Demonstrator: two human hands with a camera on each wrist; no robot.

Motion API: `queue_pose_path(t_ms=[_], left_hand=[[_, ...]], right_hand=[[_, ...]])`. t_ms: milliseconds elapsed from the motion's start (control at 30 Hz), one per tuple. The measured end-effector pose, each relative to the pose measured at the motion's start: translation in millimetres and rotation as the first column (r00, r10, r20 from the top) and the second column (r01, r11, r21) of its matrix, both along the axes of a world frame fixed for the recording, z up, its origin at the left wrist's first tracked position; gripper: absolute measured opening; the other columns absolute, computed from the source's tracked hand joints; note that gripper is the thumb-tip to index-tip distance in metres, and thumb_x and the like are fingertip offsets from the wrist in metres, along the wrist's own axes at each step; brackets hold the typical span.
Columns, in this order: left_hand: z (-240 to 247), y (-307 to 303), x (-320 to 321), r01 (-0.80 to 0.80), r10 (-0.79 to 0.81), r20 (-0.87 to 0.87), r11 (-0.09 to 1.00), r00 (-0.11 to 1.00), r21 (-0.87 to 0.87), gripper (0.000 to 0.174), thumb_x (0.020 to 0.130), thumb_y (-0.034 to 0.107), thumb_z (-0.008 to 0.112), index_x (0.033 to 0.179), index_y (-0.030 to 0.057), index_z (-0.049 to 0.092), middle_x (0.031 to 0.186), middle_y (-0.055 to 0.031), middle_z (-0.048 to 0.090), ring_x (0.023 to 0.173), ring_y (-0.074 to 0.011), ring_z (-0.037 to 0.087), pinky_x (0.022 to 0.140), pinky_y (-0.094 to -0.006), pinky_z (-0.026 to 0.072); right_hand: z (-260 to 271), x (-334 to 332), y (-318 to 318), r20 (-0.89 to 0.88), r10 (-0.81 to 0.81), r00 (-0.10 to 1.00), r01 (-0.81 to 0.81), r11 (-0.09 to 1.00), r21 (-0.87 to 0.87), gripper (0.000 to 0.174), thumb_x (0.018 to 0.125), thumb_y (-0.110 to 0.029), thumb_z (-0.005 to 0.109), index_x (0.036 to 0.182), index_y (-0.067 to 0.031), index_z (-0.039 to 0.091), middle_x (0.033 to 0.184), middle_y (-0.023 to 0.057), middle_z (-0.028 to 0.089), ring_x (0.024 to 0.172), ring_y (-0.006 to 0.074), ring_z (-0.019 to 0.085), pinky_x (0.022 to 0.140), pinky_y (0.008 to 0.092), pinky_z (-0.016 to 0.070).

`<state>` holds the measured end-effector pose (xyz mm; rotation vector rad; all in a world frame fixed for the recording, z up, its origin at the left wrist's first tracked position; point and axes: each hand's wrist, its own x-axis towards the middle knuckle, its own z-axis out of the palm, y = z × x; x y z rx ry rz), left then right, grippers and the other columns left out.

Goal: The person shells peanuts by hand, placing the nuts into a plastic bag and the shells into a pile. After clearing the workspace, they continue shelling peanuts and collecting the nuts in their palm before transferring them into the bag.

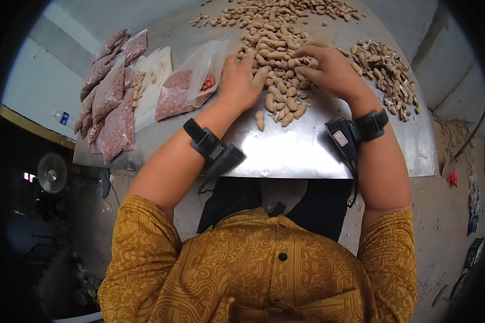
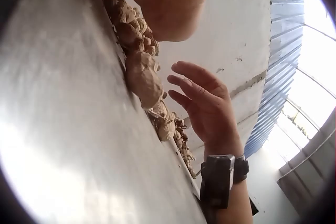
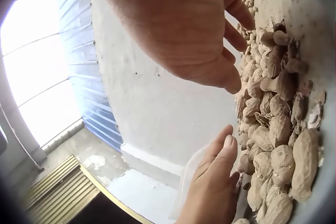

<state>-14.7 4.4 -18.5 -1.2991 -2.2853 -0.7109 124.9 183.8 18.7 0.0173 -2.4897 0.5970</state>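
Unshelled peanuts (image 1: 275, 46) lie in a long heap on the metal table, with a narrow tail toward the person. On the heap's left edge is my left hand (image 1: 241, 81), fingers spread and thumb apart, nothing gripped in it. My right hand (image 1: 331, 70) is at the right edge, its fingers loosely bent over the nuts and holding nothing. The right wrist view has the right hand (image 3: 184, 29) close above the peanuts (image 3: 273, 145), facing the left hand (image 3: 212, 182). In the left wrist view the right hand (image 2: 202, 98) is raised beside the nuts, fingers apart.
Filled bags of reddish shelled peanuts (image 1: 110, 99) are stacked at the table's left. An open clear bag (image 1: 178, 91), partly filled, stands beside the left hand, near flat bags (image 1: 148, 107) with a few peanuts on them. Empty shells (image 1: 385, 75) are piled at the right.
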Motion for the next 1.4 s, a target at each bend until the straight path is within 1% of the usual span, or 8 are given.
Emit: queue_pose_path(t_ms=[167, 467, 567, 667, 767, 867, 1067, 1400], left_hand=[[1.6, 18.1, -10.2, -0.038, 0.01, 0.399, 0.997, 0.917, 0.063, 0.064, 0.088, 0.046, 0.044, 0.134, 0.0026, 0.033, 0.132, -0.0343, 0.029, 0.122, -0.0477, 0.032, 0.1, -0.0445, 0.0308], [-5.0, 44.4, -38.8, 0.161, -0.199, 0.407, 0.979, 0.891, 0.126, 0.064, 0.089, 0.048, 0.04, 0.132, 0.0008, 0.035, 0.128, -0.0342, 0.036, 0.121, -0.0477, 0.032, 0.101, -0.0437, 0.0285], [1.9, 38.1, -27.2, -0.033, 0.012, 0.174, 0.992, 0.985, 0.12, 0.063, 0.088, 0.048, 0.041, 0.133, 0.0029, 0.036, 0.126, -0.0329, 0.039, 0.12, -0.0458, 0.034, 0.101, -0.0435, 0.0293], [3.5, 37.8, -40.9, -0.212, 0.2, 0.202, 0.976, 0.959, 0.039, 0.062, 0.088, 0.048, 0.041, 0.133, 0.0051, 0.036, 0.125, -0.0324, 0.041, 0.121, -0.0427, 0.035, 0.101, -0.0441, 0.0297], [1.9, 39.7, -51.5, -0.185, 0.117, 0.484, 0.978, 0.867, 0.095, 0.06, 0.088, 0.045, 0.042, 0.133, 0.0067, 0.036, 0.127, -0.03, 0.04, 0.122, -0.0414, 0.034, 0.1, -0.0455, 0.0301], [4.7, 39.8, -52.6, 0.016, -0.095, 0.533, 0.988, 0.841, 0.151, 0.06, 0.088, 0.044, 0.042, 0.133, 0.0066, 0.036, 0.128, -0.0268, 0.042, 0.122, -0.0418, 0.035, 0.1, -0.0449, 0.0302], [6.3, 43.3, -53.3, -0.158, 0.127, 0.245, 0.981, 0.961, 0.109, 0.059, 0.088, 0.043, 0.042, 0.133, 0.0071, 0.037, 0.127, -0.0254, 0.044, 0.118, -0.0417, 0.04, 0.101, -0.0414, 0.0297], [-1.6, 48.9, -60.3, -0.05, -0.047, 0.521, 0.984, 0.853, 0.17, 0.058, 0.089, 0.043, 0.038, 0.129, 0.0016, 0.041, 0.124, -0.0255, 0.047, 0.118, -0.0386, 0.041, 0.101, -0.0399, 0.0299]], right_hand=[[0.7, 0.1, 0.5, -0.087, 0.034, 0.996, -0.035, 0.999, -0.007, 0.027, 0.069, -0.009, 0.061, 0.096, -0.0023, 0.062, 0.097, 0.017, 0.059, 0.094, 0.0328, 0.055, 0.084, 0.0364, 0.0441], [5.8, 3.0, 0.9, 0.021, 0.014, 1.0, -0.013, 0.999, -0.034, 0.029, 0.072, -0.011, 0.062, 0.1, -0.0026, 0.061, 0.106, 0.0147, 0.056, 0.102, 0.0303, 0.053, 0.09, 0.0343, 0.0407], [6.5, 3.9, 1.1, 0.03, 0.002, 1.0, -0.001, 0.999, -0.044, 0.029, 0.072, -0.01, 0.061, 0.1, -0.0028, 0.061, 0.106, 0.0144, 0.056, 0.102, 0.0299, 0.052, 0.091, 0.0339, 0.0403], [7.2, 4.8, 0.0, 0.035, -0.003, 0.999, 0.005, 0.999, -0.037, 0.029, 0.072, -0.009, 0.061, 0.1, -0.0028, 0.06, 0.106, 0.0143, 0.056, 0.102, 0.0297, 0.052, 0.09, 0.0337, 0.0404], [5.8, 3.3, 1.1, 0.038, 0.002, 0.999, -0.001, 1.0, -0.031, 0.029, 0.072, -0.009, 0.061, 0.1, -0.0027, 0.06, 0.105, 0.0142, 0.056, 0.102, 0.0297, 0.052, 0.09, 0.0337, 0.0408], [4.5, 2.7, 2.7, 0.039, 0.009, 0.999, -0.008, 1.0, -0.03, 0.029, 0.072, -0.01, 0.06, 0.1, -0.0026, 0.06, 0.105, 0.0142, 0.056, 0.102, 0.0295, 0.052, 0.09, 0.0337, 0.0411], [3.3, 1.5, 3.4, 0.055, 0.0, 0.998, 0.003, 0.999, -0.044, 0.028, 0.073, -0.011, 0.061, 0.1, -0.0024, 0.06, 0.105, 0.014, 0.056, 0.101, 0.0295, 0.053, 0.089, 0.0335, 0.0411], [0.3, 0.6, 3.4, 0.028, 0.007, 1.0, -0.006, 0.999, -0.032, 0.027, 0.074, -0.012, 0.062, 0.099, -0.0025, 0.06, 0.098, 0.0136, 0.058, 0.097, 0.0302, 0.054, 0.086, 0.0345, 0.0419]])
